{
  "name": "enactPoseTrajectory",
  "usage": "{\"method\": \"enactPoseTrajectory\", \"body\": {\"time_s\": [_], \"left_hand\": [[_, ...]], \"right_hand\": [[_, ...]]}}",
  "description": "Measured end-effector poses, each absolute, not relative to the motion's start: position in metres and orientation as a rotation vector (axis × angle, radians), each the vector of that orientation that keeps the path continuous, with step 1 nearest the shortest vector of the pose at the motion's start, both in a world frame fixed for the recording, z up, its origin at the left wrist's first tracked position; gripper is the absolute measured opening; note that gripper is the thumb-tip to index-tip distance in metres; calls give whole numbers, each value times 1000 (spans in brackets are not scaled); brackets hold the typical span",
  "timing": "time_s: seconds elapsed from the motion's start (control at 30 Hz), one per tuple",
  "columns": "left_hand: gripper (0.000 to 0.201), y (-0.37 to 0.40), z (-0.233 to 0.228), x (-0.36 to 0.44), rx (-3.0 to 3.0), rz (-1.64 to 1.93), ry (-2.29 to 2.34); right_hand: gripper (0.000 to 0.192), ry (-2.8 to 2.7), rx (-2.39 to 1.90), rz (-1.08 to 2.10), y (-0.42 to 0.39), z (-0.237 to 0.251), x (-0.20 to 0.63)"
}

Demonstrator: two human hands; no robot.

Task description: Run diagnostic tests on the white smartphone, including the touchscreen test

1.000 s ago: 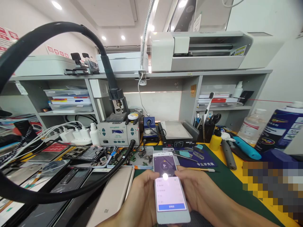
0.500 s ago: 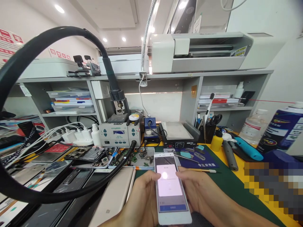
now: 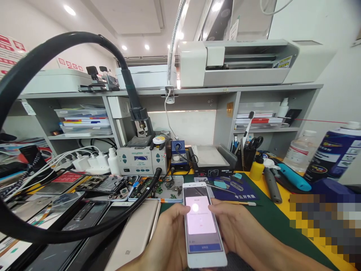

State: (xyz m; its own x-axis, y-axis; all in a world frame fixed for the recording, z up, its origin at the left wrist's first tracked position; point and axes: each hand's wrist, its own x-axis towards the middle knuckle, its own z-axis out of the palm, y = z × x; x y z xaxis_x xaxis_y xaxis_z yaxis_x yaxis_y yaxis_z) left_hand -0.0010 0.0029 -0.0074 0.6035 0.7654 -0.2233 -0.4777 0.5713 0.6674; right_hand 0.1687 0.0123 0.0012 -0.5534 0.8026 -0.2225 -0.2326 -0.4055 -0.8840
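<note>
A white smartphone (image 3: 203,259) is held upright above the front of the bench, its screen lit with a pale pop-up box and a blue bar below. My left hand (image 3: 172,233) grips its left edge, the thumb tip resting at the screen's side. On the opposite edge, my right hand (image 3: 235,222) is closed too, its thumb at the screen's right side. The other fingers are mostly hidden behind the phone. Just left of my left hand lies a gold phone (image 3: 135,233), back up.
A thick black hose (image 3: 84,236) loops across the left from the hot-air station (image 3: 141,160). Behind the phone are a tray of circuit boards (image 3: 169,190) and a heating plate (image 3: 211,156). At right stand a yellow bottle (image 3: 257,168) and a blue spray can (image 3: 332,154).
The whole view has shifted very slightly. Both hands keep the same hold on the white smartphone, and its screen shows the same pop-up.
</note>
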Motion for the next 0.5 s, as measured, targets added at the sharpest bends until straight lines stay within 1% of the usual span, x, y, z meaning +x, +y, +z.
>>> {"method": "enactPoseTrajectory", "body": {"time_s": [0.23,0.5], "left_hand": [[57,6,-11,-2,607,724,514],[54,4,-8,-2,613,756,549]], "right_hand": [[44,-1132,-854,2017,11,-1,171],[37,-1134,-878,2012,11,2,169]]}}
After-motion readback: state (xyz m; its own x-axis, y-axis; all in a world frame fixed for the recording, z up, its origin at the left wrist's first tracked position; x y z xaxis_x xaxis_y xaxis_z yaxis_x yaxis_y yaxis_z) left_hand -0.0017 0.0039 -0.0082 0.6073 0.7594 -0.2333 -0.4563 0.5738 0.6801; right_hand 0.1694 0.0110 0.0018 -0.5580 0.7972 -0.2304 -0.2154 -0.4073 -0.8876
